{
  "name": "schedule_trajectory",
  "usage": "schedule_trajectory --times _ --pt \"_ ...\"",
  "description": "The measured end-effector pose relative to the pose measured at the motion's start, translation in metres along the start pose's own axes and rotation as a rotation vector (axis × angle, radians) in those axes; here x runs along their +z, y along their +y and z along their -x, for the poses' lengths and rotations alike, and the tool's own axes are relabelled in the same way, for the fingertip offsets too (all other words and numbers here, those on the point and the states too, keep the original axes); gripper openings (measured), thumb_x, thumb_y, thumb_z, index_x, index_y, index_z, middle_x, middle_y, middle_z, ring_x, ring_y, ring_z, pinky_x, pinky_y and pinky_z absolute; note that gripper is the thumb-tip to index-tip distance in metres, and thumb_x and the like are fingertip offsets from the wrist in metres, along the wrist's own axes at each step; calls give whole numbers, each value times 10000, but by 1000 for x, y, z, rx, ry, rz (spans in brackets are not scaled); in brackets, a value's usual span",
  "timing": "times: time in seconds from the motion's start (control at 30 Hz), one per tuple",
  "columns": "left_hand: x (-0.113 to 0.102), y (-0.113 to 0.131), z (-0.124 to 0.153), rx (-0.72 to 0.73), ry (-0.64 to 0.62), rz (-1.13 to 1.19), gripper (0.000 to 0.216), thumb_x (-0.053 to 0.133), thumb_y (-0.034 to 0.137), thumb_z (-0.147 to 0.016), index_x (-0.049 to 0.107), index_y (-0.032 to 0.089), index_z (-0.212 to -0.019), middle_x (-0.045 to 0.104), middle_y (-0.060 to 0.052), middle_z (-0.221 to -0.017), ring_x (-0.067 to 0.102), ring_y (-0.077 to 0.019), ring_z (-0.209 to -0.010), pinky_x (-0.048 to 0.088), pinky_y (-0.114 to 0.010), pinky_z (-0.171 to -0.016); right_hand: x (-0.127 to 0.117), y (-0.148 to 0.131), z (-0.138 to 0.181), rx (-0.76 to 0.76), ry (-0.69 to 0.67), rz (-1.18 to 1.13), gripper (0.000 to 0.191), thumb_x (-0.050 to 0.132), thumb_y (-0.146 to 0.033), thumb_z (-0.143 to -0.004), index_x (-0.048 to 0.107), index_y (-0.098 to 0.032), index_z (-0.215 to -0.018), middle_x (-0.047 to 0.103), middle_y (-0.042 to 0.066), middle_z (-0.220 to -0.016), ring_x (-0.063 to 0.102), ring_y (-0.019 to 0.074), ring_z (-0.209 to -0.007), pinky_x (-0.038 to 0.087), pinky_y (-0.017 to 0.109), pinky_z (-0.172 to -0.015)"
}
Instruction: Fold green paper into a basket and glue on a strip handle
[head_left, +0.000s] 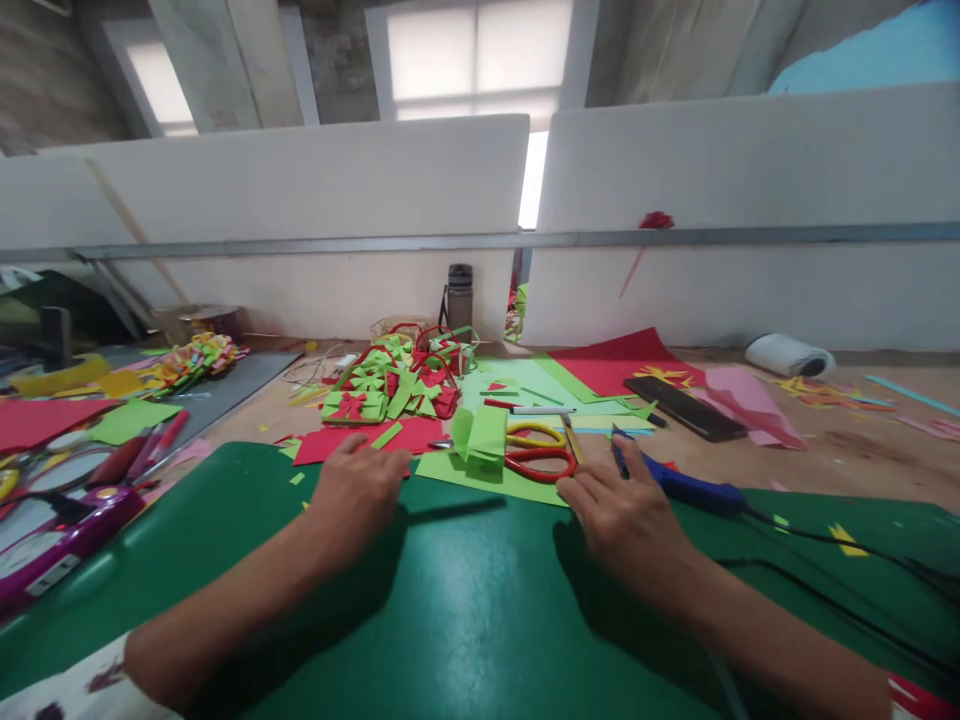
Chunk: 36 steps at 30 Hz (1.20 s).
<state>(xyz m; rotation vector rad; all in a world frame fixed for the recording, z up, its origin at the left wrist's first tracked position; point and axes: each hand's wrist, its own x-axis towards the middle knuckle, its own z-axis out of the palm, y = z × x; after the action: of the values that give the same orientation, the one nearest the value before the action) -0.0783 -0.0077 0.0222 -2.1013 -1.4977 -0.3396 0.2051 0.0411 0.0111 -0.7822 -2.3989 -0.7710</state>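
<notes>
My left hand rests palm down, fingers loosely bent and apart, beside red paper; I see nothing in it. My right hand is curled over the front of a blue corded glue gun, whose tip shows between the fingers. Its thumb side lies near the edge of a light green sheet. Between my hands are scissors with a red and a yellow handle loop. A curled light green paper piece covers part of their blades.
Red and green paper bows and pieces are heaped behind. A dark phone lies right, near red paper and a white roll. A bottle stands by the wall. Left is a purple device. Black cables cross the green mat.
</notes>
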Motion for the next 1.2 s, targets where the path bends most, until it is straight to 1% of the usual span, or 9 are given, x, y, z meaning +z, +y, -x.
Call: schedule_trajectory --times 0.07,0.17,0.3,0.37,0.57,0.87,0.97,1.07,1.2 --pt "1 -15 -2 -95 -101 -125 291 370 8 -779 624 147 -744 637 -54 -556 576 -184 -510 442 -420 -803 4 2 1 -38 -75 40 314 392 -2 -823 616 -147 -657 608 45 -595 548 186 -618 292 502 -951" --pt "4 -25 -4 -142 -112 -168 297 358 20 -796 629 123 -733 648 -119 -596 608 -253 -591 426 -466 -778 7 -5 2 -135 -223 100 249 461 11 -765 611 -156 -656 613 40 -578 549 197 -587 327 476 -904" --pt "7 -15 -6 -98 -40 -188 254 444 116 -842 616 105 -1028 663 -189 -1004 574 -350 -966 343 -552 -891 11 -12 -1 -166 -310 239 203 499 10 -726 620 -136 -651 629 72 -573 570 228 -582 374 462 -828" --pt "10 -1 -6 -3 -74 -131 242 478 152 -862 605 103 -1062 650 -167 -1057 557 -334 -1009 338 -522 -923 14 -12 -4 -178 -316 294 200 500 4 -722 626 -126 -635 634 86 -568 574 230 -569 398 450 -789" --pt "26 35 -10 243 -122 67 180 489 233 -896 597 111 -974 651 -115 -952 552 -277 -934 389 -452 -870 18 -9 -10 -219 -323 313 204 495 -5 -727 638 -123 -641 645 94 -595 584 222 -605 414 429 -793" --pt "32 48 -36 343 -161 99 132 456 130 -883 581 135 -842 599 -93 -835 514 -244 -805 406 -374 -693 2 -10 -9 -269 -315 178 133 523 -51 -742 618 -126 -687 637 89 -640 566 234 -640 402 426 -751" --pt "30 49 -34 332 -176 138 160 458 103 -865 578 139 -765 602 -88 -806 515 -224 -758 397 -355 -671 -1 -9 -3 -173 -278 42 135 540 -53 -750 601 -151 -679 629 56 -641 555 211 -619 403 378 -696" --pt "22 46 -27 237 -238 239 201 440 81 -849 565 141 -704 590 -72 -710 513 -192 -665 376 -317 -617 -3 -7 1 -36 -230 -181 64 603 -200 -799 616 -158 -752 655 46 -716 584 205 -693 417 360 -716" --pt "2 32 -21 126 -397 511 221 409 148 -880 559 159 -718 576 -32 -663 512 -150 -610 316 -256 -541 -12 -7 0 89 -184 -451 304 699 -345 -734 640 -152 -961 701 77 -888 621 222 -859 430 383 -825"
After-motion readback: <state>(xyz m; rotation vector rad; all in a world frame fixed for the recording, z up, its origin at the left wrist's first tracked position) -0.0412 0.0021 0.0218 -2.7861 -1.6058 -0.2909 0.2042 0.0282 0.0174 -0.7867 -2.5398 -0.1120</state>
